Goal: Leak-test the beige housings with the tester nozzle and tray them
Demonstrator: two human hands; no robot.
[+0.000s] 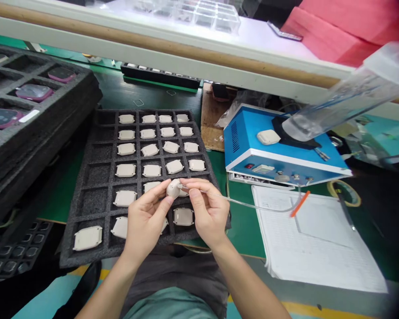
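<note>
Between the thumb and fingers of my left hand (149, 215) is a beige watch case (174, 188), tilted up on edge. My right hand (209, 208) pinches the end of a clear thin tube (249, 206) against the right side of that case. The exact contact at the tube's tip is too small to make out. Below both hands lies a black foam tray (95, 195), whose pockets hold several similar beige watch cases (125, 170). My hands and forearms partly hide the cases in the nearer rows.
The tube runs to a blue machine box (246, 133), with another beige case (268, 137) and a clear cylinder (346, 97) on top. Papers (319, 248), a tape roll (350, 195) and a pen lie right. Stacked foam trays (43, 115) rise left; a shelf edge (173, 48) crosses above.
</note>
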